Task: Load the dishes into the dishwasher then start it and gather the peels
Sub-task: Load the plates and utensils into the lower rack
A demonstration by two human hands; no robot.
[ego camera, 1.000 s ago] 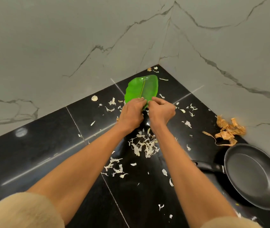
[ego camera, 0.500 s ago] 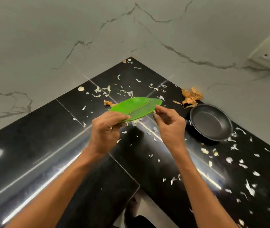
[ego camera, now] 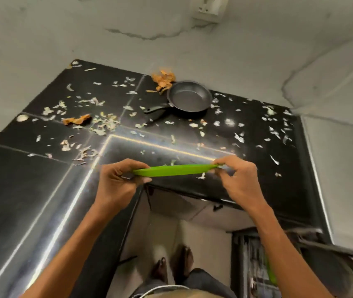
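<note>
A green leaf-shaped plate (ego camera: 174, 170) is seen edge-on, held level in the air over the front edge of the black counter (ego camera: 31, 179). My left hand (ego camera: 117, 181) grips its left end and my right hand (ego camera: 239, 177) pinches its right tip. White peel bits (ego camera: 104, 124) lie scattered across the counter, with orange peels (ego camera: 163, 78) at the back wall and another orange scrap (ego camera: 76, 120) at the left. An open dishwasher rack (ego camera: 257, 265) shows at the lower right, blurred.
A black frying pan (ego camera: 189, 97) sits at the back of the counter beside the orange peels. A wall socket (ego camera: 208, 7) is on the marble wall above. My feet (ego camera: 172, 267) stand on the floor in the counter's inner corner.
The view has swung right and down. The plate has come off the counter's back corner toward me and now hangs edge-on over the front edge, with both hands holding it.
</note>
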